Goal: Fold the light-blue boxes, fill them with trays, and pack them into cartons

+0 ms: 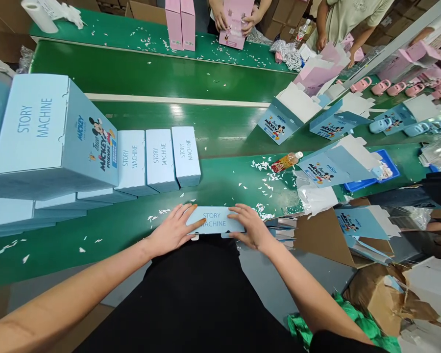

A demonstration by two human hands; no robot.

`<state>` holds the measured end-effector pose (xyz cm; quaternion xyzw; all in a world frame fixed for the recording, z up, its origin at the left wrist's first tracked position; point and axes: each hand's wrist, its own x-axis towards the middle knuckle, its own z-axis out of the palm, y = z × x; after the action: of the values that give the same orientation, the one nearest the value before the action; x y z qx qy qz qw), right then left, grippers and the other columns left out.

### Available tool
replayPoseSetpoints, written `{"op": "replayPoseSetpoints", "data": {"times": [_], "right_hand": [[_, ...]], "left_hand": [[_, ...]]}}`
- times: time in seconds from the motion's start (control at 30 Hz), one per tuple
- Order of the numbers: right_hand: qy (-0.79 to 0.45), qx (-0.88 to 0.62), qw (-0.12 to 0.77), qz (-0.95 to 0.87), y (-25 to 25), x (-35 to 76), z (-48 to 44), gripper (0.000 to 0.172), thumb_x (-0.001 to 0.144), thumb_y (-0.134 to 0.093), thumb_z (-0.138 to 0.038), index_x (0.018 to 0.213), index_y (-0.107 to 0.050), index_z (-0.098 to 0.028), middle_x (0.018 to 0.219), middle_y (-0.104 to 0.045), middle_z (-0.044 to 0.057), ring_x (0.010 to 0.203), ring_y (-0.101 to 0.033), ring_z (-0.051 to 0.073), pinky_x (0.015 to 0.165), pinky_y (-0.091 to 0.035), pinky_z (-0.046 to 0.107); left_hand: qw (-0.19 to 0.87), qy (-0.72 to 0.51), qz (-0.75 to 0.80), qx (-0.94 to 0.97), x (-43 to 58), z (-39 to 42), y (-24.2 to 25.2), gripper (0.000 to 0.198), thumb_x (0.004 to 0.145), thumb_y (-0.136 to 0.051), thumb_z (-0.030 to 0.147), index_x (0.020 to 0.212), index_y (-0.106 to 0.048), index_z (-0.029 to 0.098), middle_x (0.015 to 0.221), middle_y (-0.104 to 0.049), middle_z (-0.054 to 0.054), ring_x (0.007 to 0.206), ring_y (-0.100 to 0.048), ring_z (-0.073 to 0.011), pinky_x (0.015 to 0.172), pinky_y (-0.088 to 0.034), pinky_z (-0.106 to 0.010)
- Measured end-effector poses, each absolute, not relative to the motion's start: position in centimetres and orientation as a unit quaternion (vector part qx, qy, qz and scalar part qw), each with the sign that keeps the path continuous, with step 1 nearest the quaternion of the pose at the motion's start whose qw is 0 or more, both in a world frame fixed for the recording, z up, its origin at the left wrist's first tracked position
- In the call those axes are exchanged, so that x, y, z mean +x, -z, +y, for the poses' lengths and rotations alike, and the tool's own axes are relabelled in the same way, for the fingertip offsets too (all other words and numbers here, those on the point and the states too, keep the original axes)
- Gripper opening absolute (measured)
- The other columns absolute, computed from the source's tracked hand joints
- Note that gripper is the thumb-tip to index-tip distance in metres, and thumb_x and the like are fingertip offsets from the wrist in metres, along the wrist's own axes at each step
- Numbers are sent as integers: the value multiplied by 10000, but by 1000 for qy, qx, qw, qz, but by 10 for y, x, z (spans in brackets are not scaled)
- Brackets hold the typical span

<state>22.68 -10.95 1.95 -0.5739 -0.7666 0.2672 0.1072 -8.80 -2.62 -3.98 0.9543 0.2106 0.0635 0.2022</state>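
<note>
A light blue "STORY MACHINE" box [215, 219] lies at the near edge of the green table [132, 230], right in front of me. My left hand [174, 229] presses on its left end with fingers stretched flat. My right hand [252, 228] lies on its right end, fingers spread over the top. Neither hand grips it; both rest on the box. Its lower flaps stick out towards my body.
Finished blue boxes [158, 159] stand in a row beyond, a large stack [47, 132] at the left. Flat blue cartons [356, 223] and cardboard lie at right. A drink bottle [286, 162], white paper scraps, pink boxes [180, 24] and other people's hands [235, 19] are further back.
</note>
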Motion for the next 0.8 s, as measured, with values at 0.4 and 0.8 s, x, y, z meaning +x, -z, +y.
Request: {"op": "replayPoseSetpoints", "data": {"times": [0.4,0.8], "right_hand": [[-215,-487,67,-844,-4,231,-117,376,989,-531,-287,1363,-563,-296,1459,-507,87,1343,-385,292,1015,-477,494],[-158,-512,10,-844,3,217,-141,489,1005,-458,-269,1490,-396,-253,1583,-319,141,1424,-280,348,1075,-345,582]], "left_hand": [[213,-70,217,950,-87,-28,42,536,976,-466,418,1498,-351,378,1634,-187,-106,1454,-255,-355,1146,-276,-596],[192,-50,212,957,-88,-30,42,560,974,-468,422,1513,-321,371,1640,-173,-115,1466,-247,-365,1153,-267,-580]]}}
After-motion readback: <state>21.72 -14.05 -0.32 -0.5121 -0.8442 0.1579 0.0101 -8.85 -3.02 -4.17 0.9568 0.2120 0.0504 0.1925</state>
